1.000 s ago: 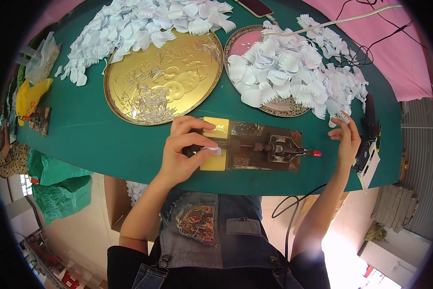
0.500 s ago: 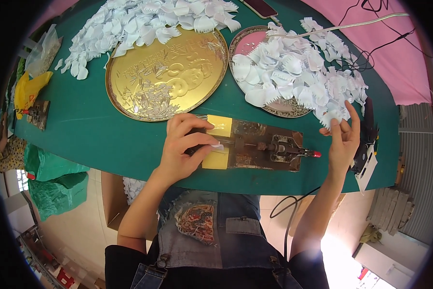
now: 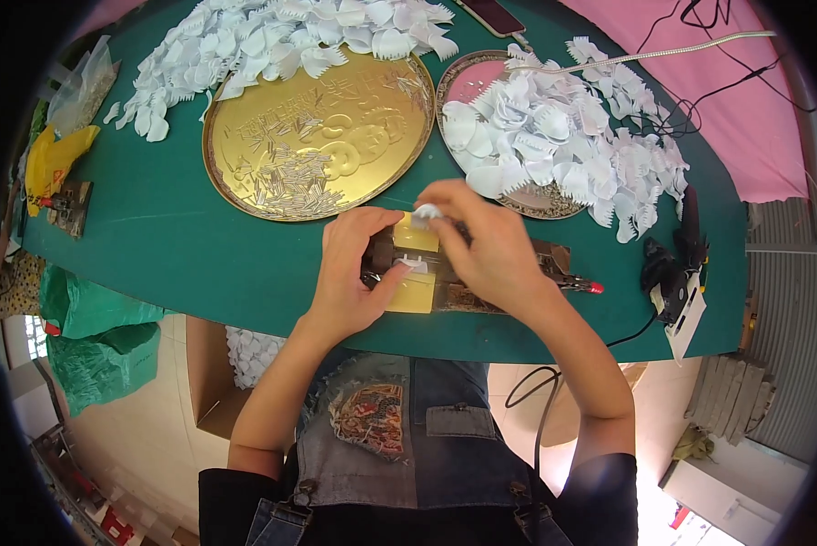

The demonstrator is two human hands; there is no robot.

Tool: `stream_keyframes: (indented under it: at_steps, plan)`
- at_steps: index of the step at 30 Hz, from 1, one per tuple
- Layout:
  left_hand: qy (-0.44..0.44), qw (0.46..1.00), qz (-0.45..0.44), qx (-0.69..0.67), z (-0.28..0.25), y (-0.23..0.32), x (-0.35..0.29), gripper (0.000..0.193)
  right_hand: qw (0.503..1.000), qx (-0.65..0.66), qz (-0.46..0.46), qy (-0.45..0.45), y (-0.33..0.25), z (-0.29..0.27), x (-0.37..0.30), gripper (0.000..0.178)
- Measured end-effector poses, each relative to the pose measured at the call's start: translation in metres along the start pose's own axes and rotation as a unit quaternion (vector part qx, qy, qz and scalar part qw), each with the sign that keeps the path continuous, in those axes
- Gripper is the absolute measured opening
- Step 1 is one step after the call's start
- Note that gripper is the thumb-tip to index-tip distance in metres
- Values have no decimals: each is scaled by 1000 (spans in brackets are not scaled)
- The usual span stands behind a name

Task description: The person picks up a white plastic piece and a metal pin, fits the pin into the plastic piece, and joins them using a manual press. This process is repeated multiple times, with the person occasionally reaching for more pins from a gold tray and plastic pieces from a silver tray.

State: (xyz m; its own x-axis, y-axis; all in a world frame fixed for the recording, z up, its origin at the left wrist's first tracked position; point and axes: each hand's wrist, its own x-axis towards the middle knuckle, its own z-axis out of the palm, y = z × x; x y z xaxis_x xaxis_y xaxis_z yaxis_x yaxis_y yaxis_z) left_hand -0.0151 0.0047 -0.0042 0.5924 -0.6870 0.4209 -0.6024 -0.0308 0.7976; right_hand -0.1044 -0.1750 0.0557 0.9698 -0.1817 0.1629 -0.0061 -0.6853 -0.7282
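Observation:
A metal toggle-clamp fixture (image 3: 554,259) with a red-tipped lever lies on the green table, partly hidden under my right hand. Two yellow pads (image 3: 415,296) cover its left part. Between them sits a small white scalloped piece (image 3: 414,264). My left hand (image 3: 347,264) rests at the fixture's left end, thumb and fingers apart, the thumb tip by that white piece. Over the far yellow pad, my right hand (image 3: 486,241) pinches another white toothed-edge piece (image 3: 426,213) between thumb and fingers.
A gold round tray (image 3: 354,109) with short metal pins stands beyond my left hand. Right of it, white pieces (image 3: 545,136) heap over a second tray (image 3: 518,202). Another white pile (image 3: 272,36) lies at the back. A black tool (image 3: 672,273) with a cable sits at right.
My right hand has come from the right-hand pile to the fixture, bringing a white piece. My left fingers have spread from their pinch, and a white piece shows between the yellow pads.

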Motion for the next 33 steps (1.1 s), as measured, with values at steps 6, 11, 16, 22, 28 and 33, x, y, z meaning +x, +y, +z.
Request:
stream_keyframes:
  at_steps: [6,11,16,22,28,33]
  plan:
    - [-31,999,-27,-4,-4,0,-3,61,995,39,-20,-89,0,7,-3,20]
    - [-21,999,-34,-23,-2,0,-1,57,997,27,-10,-76,-6,-3,-1,17]
    - [-14,1000,-12,-17,-1,-1,0,54,991,102,53,-72,-3,-2,-1,14]
    - [-39,999,-1,-8,-3,-4,1,40,981,131,92,-112,-3,-13,-1,12]
    - [-47,999,7,-16,-3,-7,2,30,975,129,91,-157,-1,-18,11,14]
    - [-59,998,1,-34,-6,-10,2,28,991,12,45,-125,4,-7,61,17]
